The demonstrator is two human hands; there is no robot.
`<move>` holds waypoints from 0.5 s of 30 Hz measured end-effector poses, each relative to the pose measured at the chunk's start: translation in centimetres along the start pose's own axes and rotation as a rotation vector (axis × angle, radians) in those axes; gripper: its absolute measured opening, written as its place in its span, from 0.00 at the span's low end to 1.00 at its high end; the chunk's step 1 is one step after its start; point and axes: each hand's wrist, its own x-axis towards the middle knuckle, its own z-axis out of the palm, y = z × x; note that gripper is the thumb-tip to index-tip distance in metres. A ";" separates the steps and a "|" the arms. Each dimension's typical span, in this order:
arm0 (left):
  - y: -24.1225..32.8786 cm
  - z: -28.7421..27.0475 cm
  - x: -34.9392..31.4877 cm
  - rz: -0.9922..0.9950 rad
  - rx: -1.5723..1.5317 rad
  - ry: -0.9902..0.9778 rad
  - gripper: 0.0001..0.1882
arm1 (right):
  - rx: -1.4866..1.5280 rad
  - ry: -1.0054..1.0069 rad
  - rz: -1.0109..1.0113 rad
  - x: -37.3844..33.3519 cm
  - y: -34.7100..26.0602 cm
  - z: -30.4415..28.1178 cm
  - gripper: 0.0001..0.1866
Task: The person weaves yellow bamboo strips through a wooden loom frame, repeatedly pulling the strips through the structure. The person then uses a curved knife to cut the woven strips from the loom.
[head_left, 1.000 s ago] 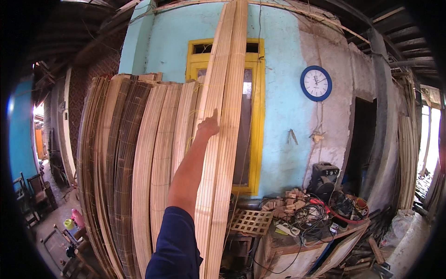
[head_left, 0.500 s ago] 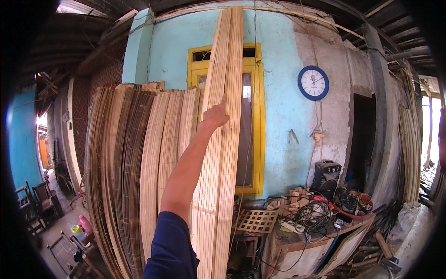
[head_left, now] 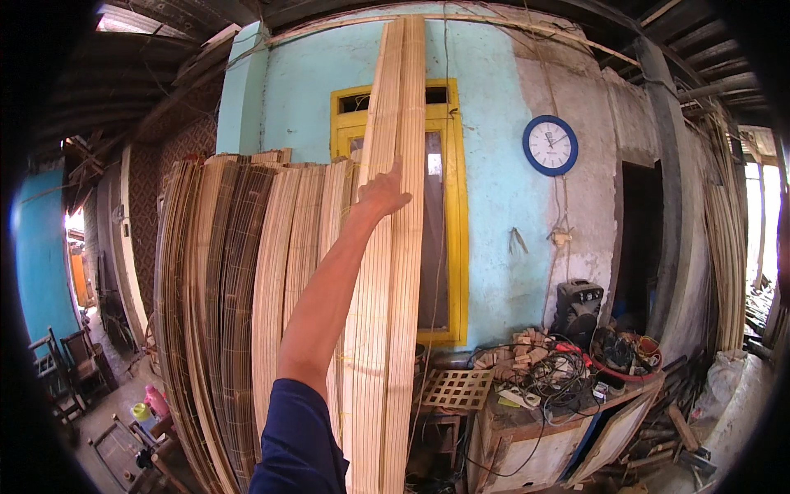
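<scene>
Before the yellow window frame [head_left: 456, 247], apparently two tall slatted bundles [head_left: 395, 280] are standing, probably leaning back for support; shorter bundles [head_left: 271, 239] are crowding leftward, too tightly to count. One left hand [head_left: 383, 193] is pointing over the tall ones, forefinger and thumb apart, gripping nothing; whether it is touching, I cannot tell.

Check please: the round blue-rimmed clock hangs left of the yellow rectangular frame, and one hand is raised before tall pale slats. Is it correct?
Not quite: in the head view, the round blue-rimmed clock hangs right of the yellow rectangular frame, not left. The left hand is raised before tall pale slats.
</scene>
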 end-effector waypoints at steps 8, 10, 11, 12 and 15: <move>3.6 -5.8 -0.5 -0.087 -0.075 0.150 0.48 | -0.003 0.011 0.008 -0.4 0.5 -0.2 0.17; 3.5 -5.4 -0.5 -0.071 -0.038 0.072 0.48 | -0.001 0.018 0.010 -0.5 0.7 -0.4 0.18; 2.5 -4.5 -0.2 -0.046 -0.005 0.009 0.47 | -0.003 0.013 0.005 -0.5 0.6 -0.3 0.18; 2.1 -4.2 -0.2 -0.019 0.024 -0.057 0.47 | -0.003 0.011 0.005 -0.6 0.6 -0.1 0.18; 1.9 -4.2 -0.9 -0.001 0.016 -0.210 0.48 | -0.004 0.006 0.003 -0.6 0.7 0.0 0.18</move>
